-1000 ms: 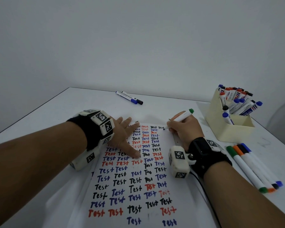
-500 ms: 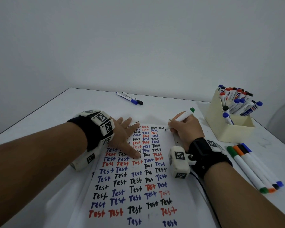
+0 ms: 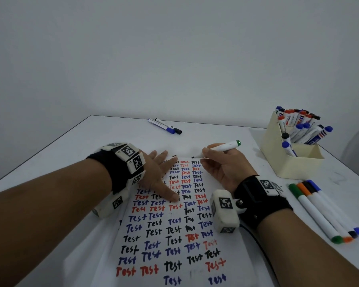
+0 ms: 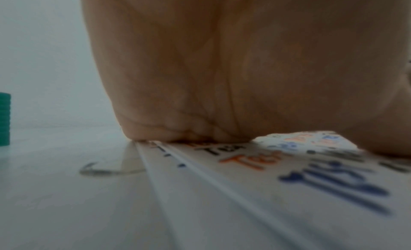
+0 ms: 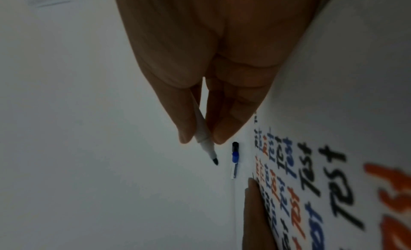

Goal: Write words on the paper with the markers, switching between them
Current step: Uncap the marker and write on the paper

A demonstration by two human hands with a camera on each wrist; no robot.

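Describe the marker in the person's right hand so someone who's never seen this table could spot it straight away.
Start at the paper covered in "Test". At its far right corner, the right hand pinches a white marker. It is the only marker off the table, uncapped, dark tip toward the page, green end pointing at the cream box.

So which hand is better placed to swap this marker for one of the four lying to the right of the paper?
Right. The right hand already grips the green-ended marker, and the four markers lie beside its wrist. The left hand is pressed flat on the paper, steadying it.
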